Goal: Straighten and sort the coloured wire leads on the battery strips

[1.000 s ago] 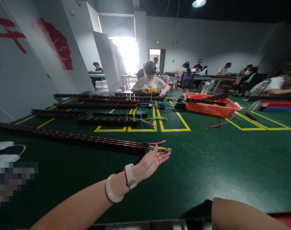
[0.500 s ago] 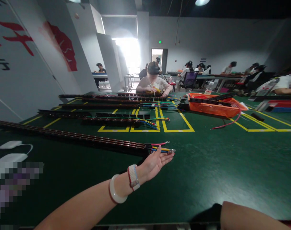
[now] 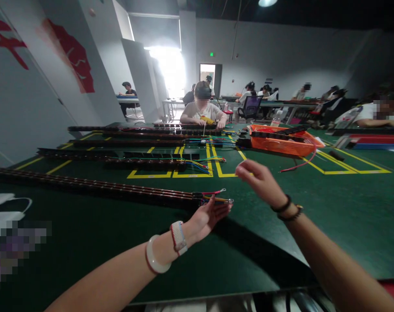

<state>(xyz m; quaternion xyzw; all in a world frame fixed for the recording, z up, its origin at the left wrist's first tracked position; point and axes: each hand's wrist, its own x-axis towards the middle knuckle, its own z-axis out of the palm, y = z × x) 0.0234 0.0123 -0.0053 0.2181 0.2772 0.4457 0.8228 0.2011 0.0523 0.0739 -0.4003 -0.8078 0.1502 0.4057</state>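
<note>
Long dark cable bundles (image 3: 119, 186) lie on the green table, with coloured wire ends and metal ring terminals (image 3: 229, 201) at their right end. My left hand (image 3: 205, 219) lies palm up beneath the yellow and blue wires, its fingers stretched out and the thumb beside the wires. A red wire (image 3: 213, 192) with its own ring terminal sticks out just above that hand. My right hand (image 3: 257, 177) is raised over the table to the right of the terminals, fingers curled; what they hold, if anything, cannot be made out.
More cable bundles (image 3: 145, 161) lie farther back across yellow tape outlines. An orange basket (image 3: 281, 145) holding dark strips stands at the back right. Across the table a person (image 3: 201, 108) works with a yellow object. White devices (image 3: 7, 216) lie at the left.
My right hand has come up from the lower right edge to near the wire ends. My left hand stays under the wires. The view has shifted slightly.
</note>
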